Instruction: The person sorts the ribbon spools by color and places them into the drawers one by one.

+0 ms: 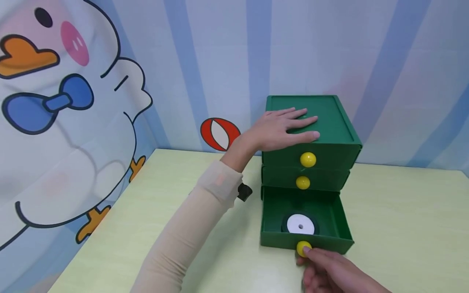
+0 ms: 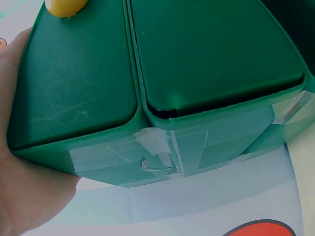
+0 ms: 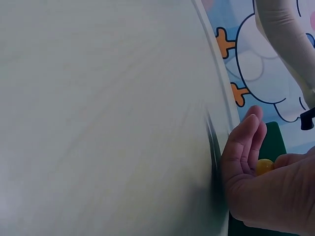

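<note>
Your left hand lay flat atop the green drawer chest on the bench, steadying it, while your right hand pinched the bottom drawer's yellow knob. That drawer stood pulled out, a white tape roll inside; the next move likely needed a straight, level push or pull.

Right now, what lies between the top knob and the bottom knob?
The head view shows the middle knob, then the open drawer holding a white roll.
</note>
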